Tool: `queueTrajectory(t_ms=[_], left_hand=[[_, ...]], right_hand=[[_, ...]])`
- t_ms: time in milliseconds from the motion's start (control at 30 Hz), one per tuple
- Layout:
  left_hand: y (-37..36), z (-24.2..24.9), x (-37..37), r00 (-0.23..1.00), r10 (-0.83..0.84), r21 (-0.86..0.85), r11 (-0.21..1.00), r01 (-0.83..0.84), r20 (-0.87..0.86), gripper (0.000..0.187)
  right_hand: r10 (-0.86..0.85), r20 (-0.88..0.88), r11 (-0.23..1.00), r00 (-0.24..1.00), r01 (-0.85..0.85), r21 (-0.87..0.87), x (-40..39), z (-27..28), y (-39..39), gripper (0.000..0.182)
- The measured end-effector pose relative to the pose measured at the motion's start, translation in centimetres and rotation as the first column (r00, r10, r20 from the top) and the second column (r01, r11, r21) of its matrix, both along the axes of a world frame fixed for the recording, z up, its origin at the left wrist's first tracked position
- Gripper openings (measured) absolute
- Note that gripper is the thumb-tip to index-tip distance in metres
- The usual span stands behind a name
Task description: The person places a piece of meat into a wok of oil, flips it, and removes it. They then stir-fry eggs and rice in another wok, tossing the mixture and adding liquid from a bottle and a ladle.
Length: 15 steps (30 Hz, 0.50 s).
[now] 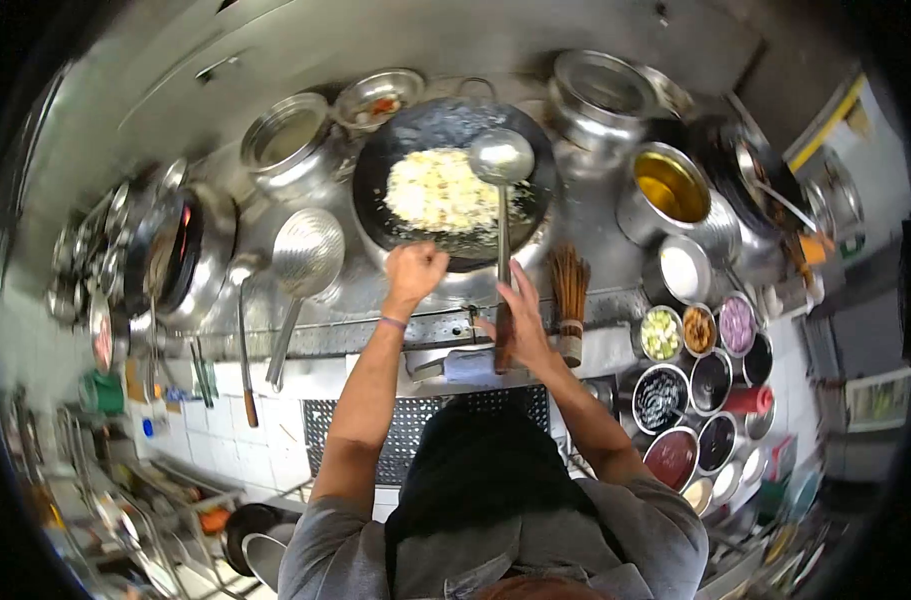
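A black wok (380,135) sits on the steel stove with pale yellow and white chopped food (440,190) in it. My left hand (415,272) is closed at the wok's near left edge; what it grips, if anything, is hidden. A long-handled steel ladle (501,158) rests across the wok's right side, bowl over the food's edge. Beside its handle is my right hand (520,318), fingers spread, with the thumb near the handle. Below the wok's front a folded bluish cloth (470,366) lies on the counter edge.
A bamboo brush (569,290) stands right of my right hand. A skimmer (309,250) and another ladle (245,340) lie left. Pots flank the wok, one holding yellow oil (670,188). Ingredient bowls (661,333) crowd the right; another wok (180,260) is far left.
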<state>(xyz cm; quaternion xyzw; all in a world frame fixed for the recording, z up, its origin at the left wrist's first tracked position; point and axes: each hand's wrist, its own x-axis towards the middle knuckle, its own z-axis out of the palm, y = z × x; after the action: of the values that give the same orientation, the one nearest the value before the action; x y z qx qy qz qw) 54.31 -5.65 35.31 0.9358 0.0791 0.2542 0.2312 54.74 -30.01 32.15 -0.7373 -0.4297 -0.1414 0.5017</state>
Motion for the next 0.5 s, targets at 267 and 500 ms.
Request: queueTrajectory(t_ms=[267, 500], left_hand=[[0.4, -0.7, -0.3, 0.991, -0.058, -0.101, 0.992, 0.071, 0.122, 0.027], [1.4, -0.3, -0.5, 0.98, -0.128, -0.192, 0.969, 0.156, 0.151, 0.029]], right_hand=[[-0.164, -0.322, 0.83, 0.933, 0.306, 0.466, 16.9, 11.8, 13.5, 0.045], [0.143, -0.203, 0.979, 0.969, -0.109, 0.169, 11.6, 15.0, 20.4, 0.043]])
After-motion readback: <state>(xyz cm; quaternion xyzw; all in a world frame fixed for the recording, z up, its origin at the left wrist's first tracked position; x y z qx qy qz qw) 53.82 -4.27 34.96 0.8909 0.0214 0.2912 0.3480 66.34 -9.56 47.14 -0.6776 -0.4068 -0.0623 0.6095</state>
